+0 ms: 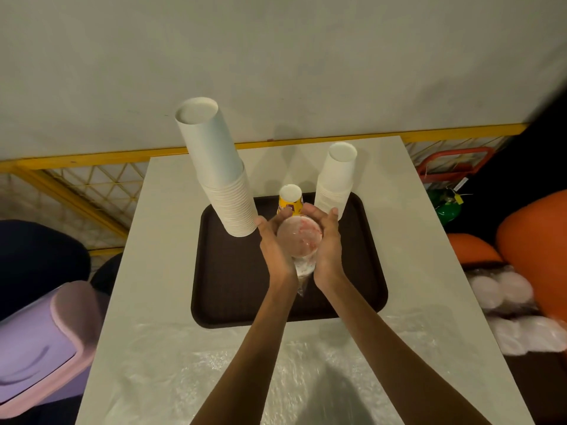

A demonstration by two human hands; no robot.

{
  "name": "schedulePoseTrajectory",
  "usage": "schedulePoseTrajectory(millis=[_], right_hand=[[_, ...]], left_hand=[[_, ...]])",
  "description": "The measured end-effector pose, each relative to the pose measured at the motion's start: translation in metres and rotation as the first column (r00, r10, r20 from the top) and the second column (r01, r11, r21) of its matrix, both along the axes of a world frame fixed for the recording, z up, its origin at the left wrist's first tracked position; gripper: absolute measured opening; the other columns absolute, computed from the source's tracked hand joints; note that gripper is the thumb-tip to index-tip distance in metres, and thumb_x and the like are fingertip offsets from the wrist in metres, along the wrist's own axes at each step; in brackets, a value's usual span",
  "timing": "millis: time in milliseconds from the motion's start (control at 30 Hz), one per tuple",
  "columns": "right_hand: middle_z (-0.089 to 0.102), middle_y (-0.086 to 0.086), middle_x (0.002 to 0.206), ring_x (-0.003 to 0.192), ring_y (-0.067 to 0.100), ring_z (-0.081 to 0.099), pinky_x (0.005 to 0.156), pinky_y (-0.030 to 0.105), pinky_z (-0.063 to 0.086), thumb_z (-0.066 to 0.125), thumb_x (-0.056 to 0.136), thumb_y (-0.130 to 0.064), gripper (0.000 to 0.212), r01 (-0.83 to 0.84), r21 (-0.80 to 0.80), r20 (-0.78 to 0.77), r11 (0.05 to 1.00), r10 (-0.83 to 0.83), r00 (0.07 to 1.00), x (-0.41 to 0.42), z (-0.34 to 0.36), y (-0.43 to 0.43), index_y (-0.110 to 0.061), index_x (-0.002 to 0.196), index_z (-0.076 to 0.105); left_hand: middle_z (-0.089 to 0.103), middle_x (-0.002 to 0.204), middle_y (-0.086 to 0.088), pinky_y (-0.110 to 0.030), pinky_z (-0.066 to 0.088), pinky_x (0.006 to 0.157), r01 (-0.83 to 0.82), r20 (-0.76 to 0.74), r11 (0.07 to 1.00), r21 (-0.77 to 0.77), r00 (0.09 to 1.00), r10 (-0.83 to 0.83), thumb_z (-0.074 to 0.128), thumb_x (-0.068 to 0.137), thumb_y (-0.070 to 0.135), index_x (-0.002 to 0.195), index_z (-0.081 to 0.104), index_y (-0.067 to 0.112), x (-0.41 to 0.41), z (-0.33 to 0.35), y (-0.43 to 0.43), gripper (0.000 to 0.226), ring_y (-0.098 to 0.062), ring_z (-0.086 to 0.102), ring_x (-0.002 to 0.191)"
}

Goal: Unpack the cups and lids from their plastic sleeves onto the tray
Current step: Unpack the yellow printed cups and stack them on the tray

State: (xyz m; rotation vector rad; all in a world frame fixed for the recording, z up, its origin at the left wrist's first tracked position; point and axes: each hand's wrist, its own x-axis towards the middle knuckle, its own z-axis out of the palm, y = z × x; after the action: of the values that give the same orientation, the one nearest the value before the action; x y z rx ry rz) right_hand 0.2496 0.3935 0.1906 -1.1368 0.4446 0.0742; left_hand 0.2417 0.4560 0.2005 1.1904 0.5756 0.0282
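Left grip [276,251] and right grip [330,248] both curled around the sleeved stack [300,237], holding it over the tray [228,289].

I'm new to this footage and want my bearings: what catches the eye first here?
The left hand and right hand hold a sleeved stack between them over the middle of the dark tray. A tall stack of white cups stands upside down at the tray's far left corner, a shorter stack at its far right, with a yellow cup between them.
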Motion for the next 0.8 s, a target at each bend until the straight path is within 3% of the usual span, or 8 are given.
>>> schedulePoseTrajectory(millis=[100, 333, 433, 467, 633, 700, 767, 800], right_hand=[[0.062, 0.001, 0.108, 0.099, 0.020, 0.060, 0.091, 0.042, 0.050, 0.028, 0.102, -0.044, 0.035, 0.054, 0.115, -0.119, 0.992, -0.040, 0.992, 0.000, -0.007, 0.006, -0.030, 0.096, 0.060], [0.059, 0.005, 0.108, 0.094, 0.021, 0.061, 0.063, 0.028, 0.056, 0.039, 0.094, -0.054, 0.033, 0.093, 0.386, -0.178, 0.918, -0.025, 0.984, -0.005, -0.033, 0.009, -0.026, 0.106, 0.053], [0.068, 0.005, 0.101, 0.088, 0.020, 0.069, 0.061, 0.029, 0.057, 0.078, 0.055, -0.063, 0.075, 0.074, 0.445, -0.127, 0.893, -0.018, 0.992, -0.008, -0.034, 0.010, -0.023, 0.114, 0.054], [0.067, 0.005, 0.098, 0.086, 0.020, 0.068, 0.060, 0.026, 0.057, 0.077, 0.061, -0.055, 0.074, 0.071, 0.463, -0.123, 0.883, -0.015, 0.992, -0.008, -0.038, 0.009, -0.019, 0.121, 0.051], [0.059, -0.004, 0.108, 0.077, -0.002, 0.066, 0.063, 0.011, 0.049, 0.036, 0.100, -0.005, 0.036, 0.028, 0.068, -0.169, 0.997, -0.016, 0.985, -0.012, -0.064, 0.006, -0.003, 0.136, 0.040], [0.056, -0.005, 0.107, 0.091, 0.002, 0.066, 0.067, 0.009, 0.049, 0.040, 0.101, -0.019, 0.037, -0.047, -0.085, -0.184, 0.995, 0.031, 0.982, -0.014, -0.071, 0.007, -0.004, 0.135, 0.040], [0.054, -0.008, 0.107, 0.108, 0.013, 0.058, 0.081, 0.013, 0.048, 0.055, 0.086, -0.057, 0.057, -0.077, -0.189, -0.139, 0.979, 0.051, 0.989, -0.015, -0.075, 0.004, -0.017, 0.125, 0.045], [0.055, -0.009, 0.106, 0.110, 0.016, 0.055, 0.083, 0.013, 0.048, 0.054, 0.085, -0.059, 0.047, -0.081, -0.221, -0.132, 0.972, 0.053, 0.990, -0.013, -0.076, 0.002, -0.022, 0.114, 0.047]], left_hand=[[0.061, 0.110, -0.003, -0.026, 0.050, 0.068, -0.031, -0.049, 0.997, -0.072, 0.998, 0.028, 0.021, 0.101, 0.048, 0.118, 0.060, 0.014, 0.001, -0.005, -0.006, 0.055, -0.015, 0.060, 0.093], [0.064, 0.098, 0.002, -0.030, 0.053, 0.074, -0.057, -0.125, 0.979, -0.194, 0.992, 0.033, 0.022, 0.100, 0.050, 0.095, 0.058, 0.031, 0.000, -0.029, -0.006, 0.041, -0.017, 0.062, 0.091], [0.066, 0.099, 0.000, -0.031, 0.055, 0.077, -0.046, -0.149, 0.981, -0.191, 0.989, 0.017, 0.022, 0.100, 0.050, 0.097, 0.060, 0.028, 0.001, -0.043, -0.006, 0.044, -0.018, 0.064, 0.092], [0.067, 0.099, -0.001, -0.030, 0.055, 0.077, -0.049, -0.159, 0.981, -0.186, 0.987, 0.019, 0.023, 0.101, 0.048, 0.098, 0.061, 0.027, 0.002, -0.048, -0.005, 0.044, -0.018, 0.065, 0.092], [0.066, 0.087, 0.005, -0.016, 0.053, 0.057, -0.066, -0.200, 0.982, -0.179, 0.979, 0.030, 0.027, 0.103, 0.036, 0.092, 0.059, 0.026, 0.000, -0.058, -0.006, 0.036, -0.011, 0.063, 0.080], [0.063, 0.086, 0.009, -0.010, 0.050, 0.055, -0.046, -0.203, 0.996, -0.078, 0.979, 0.029, 0.031, 0.104, 0.029, 0.089, 0.057, 0.029, -0.003, -0.069, -0.004, 0.030, -0.007, 0.061, 0.078], [0.065, 0.091, 0.005, -0.011, 0.051, 0.063, -0.005, -0.177, 0.998, 0.066, 0.984, 0.017, 0.035, 0.104, 0.024, 0.091, 0.060, 0.028, -0.006, -0.083, 0.004, 0.028, -0.010, 0.063, 0.086], [0.067, 0.095, 0.000, -0.017, 0.054, 0.070, 0.012, -0.151, 0.990, 0.142, 0.988, 0.010, 0.038, 0.103, 0.021, 0.096, 0.063, 0.024, -0.009, -0.090, 0.008, 0.026, -0.014, 0.064, 0.092]])
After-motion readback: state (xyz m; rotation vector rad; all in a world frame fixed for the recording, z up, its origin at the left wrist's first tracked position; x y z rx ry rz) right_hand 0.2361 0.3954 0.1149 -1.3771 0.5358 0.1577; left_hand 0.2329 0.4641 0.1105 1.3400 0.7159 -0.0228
